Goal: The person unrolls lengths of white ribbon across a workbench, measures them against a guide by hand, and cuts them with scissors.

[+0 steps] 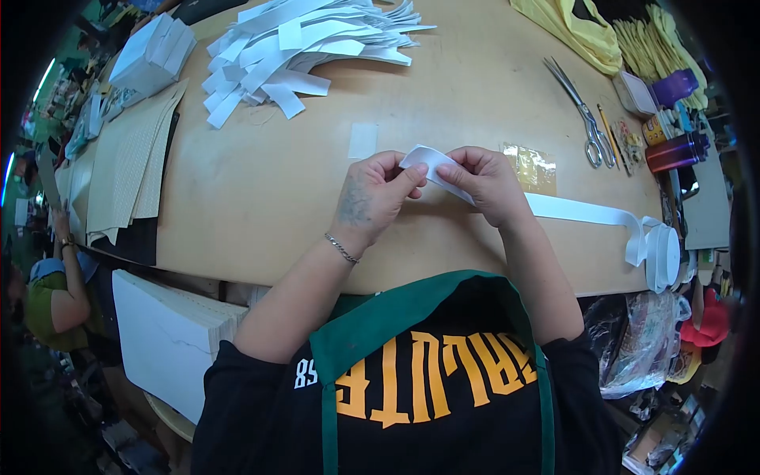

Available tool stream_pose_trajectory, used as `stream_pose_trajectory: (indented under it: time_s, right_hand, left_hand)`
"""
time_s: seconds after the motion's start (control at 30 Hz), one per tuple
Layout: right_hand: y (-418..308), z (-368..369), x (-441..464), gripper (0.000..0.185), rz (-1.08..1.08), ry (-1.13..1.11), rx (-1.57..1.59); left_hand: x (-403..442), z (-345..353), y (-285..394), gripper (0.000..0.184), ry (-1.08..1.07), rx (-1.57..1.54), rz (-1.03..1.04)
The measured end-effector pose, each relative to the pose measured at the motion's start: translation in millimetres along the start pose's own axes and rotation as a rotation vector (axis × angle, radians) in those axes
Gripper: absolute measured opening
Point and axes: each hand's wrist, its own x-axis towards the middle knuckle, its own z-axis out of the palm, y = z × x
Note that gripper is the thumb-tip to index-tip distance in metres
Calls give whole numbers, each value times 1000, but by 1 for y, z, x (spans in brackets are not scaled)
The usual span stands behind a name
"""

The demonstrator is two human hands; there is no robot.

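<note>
Both hands hold the end of a white band (568,207) above the table. My left hand (370,194) pinches the tip between thumb and fingers. My right hand (488,182) grips the band a little further along, thumb on top. The raised end tilts up between them, and the band runs from under my right hand to a white roll (663,257) at the table's right edge. Just beyond my left hand lies a small pale rectangle (363,141). Beyond my right hand a clear, yellowish taped patch (529,168) is on the tabletop.
A heap of cut white strips (305,51) lies at the back, beside white stacked blocks (154,51). Beige sheets (131,162) hang over the left side. Scissors (590,127), a pencil (607,134) and a purple bottle (677,152) are at right. Another person (59,297) stands at far left.
</note>
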Motion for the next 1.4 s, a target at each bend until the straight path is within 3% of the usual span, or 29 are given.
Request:
stream_pose_trajectory:
  time_s: [0.8, 0.9, 1.0, 1.1, 1.2, 1.3, 1.4]
  right_hand:
    - [4, 19, 22, 18, -72, 76, 77]
    - [3, 20, 27, 19, -57, 77, -6]
    - [-11, 23, 39, 20, -102, 18, -288]
    - [-19, 28, 61, 17, -65, -56, -466]
    - [-22, 34, 77, 17, 2, -59, -632]
    - [-17, 39, 79, 19, 5, -42, -652]
    - [-7, 39, 83, 18, -128, 4, -692]
  left_hand:
    - [11, -5, -15, 17, 5, -51, -39]
    - [14, -6, -19, 17, 12, -100, -53]
    - [14, -13, -18, 19, 53, -126, -86]
    - [11, -36, -12, 22, 225, 12, -84]
    - [16, -71, -31, 24, 448, 344, 236]
    - [11, -73, -28, 17, 401, 560, 458]
    - [12, -63, -29, 14, 348, 888, 648]
